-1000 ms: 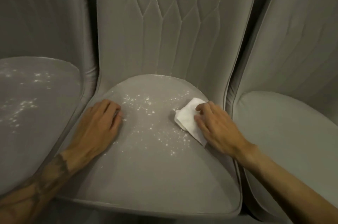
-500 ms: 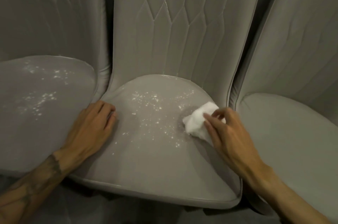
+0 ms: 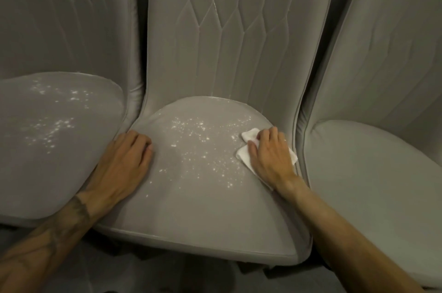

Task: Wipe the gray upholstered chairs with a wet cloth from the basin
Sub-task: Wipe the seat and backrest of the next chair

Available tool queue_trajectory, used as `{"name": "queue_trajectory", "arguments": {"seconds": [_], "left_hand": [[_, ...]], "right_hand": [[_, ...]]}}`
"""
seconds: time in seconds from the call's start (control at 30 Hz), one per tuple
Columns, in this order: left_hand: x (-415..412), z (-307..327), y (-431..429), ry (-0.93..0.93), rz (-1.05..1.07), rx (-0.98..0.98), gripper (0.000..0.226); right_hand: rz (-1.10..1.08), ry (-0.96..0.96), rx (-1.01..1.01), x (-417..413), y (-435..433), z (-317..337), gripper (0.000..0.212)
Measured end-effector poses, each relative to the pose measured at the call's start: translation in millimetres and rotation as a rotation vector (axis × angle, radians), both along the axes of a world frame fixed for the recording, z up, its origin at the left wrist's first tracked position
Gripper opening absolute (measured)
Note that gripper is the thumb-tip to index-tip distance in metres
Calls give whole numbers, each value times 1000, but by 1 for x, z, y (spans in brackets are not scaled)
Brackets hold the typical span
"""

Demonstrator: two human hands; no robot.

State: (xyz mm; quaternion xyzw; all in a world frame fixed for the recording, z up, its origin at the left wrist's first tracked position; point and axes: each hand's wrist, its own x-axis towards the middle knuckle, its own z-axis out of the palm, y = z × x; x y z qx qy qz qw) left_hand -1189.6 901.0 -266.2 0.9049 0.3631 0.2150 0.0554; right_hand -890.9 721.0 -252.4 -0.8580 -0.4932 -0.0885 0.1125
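1. Grip of the left hand point(image 3: 124, 161) was none: it lay flat and open on the left edge of the middle chair seat point(image 3: 198, 209), bracing, holding nothing.
2. White specks point(image 3: 201, 146) spread across that seat between the two hands, so the dirt lay to the left of the cloth; the left chair seat point(image 3: 47, 139) carried similar specks.
3. The right hand point(image 3: 270, 156) pressed down on the white cloth point(image 3: 244, 156) with fingers spread, pinning it at the seat's right rear corner; the cloth's long axis ran front to back.
4. The right chair seat point(image 3: 373, 173) looked clean.
5. The basin was out of view, and no brand, label or writing could be read.
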Motion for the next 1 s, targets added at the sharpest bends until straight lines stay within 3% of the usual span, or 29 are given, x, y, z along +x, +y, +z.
{"name": "queue_trajectory", "arguments": {"seconds": [0.17,0.3,0.33,0.5,0.63,0.73,0.8,0.9,1.0], "left_hand": [[0,-3,-2,-26,6,9,26],[-1,-7,-2,-65,17,14,22],[-1,-9,-2,-66,19,14,21],[1,-13,1,-78,13,25,19],[0,-12,0,-65,27,27,22],[1,-12,-2,-62,39,21,21],[0,-14,-1,-55,41,21,19],[0,-15,1,-60,11,26,17],[0,-14,0,-59,1,28,16]], "right_hand": [[265,18,-10,-2,-30,-19,27],[-69,14,-15,37,19,-6,34],[-57,17,-17,31,31,-7,35],[345,97,80,1,14,-26,22],[90,50,23,47,45,-12,26],[-84,-5,-17,39,82,-6,28],[75,-22,43,14,86,-15,20],[314,141,14,9,63,-20,27],[292,164,-23,41,60,-6,35]]}}
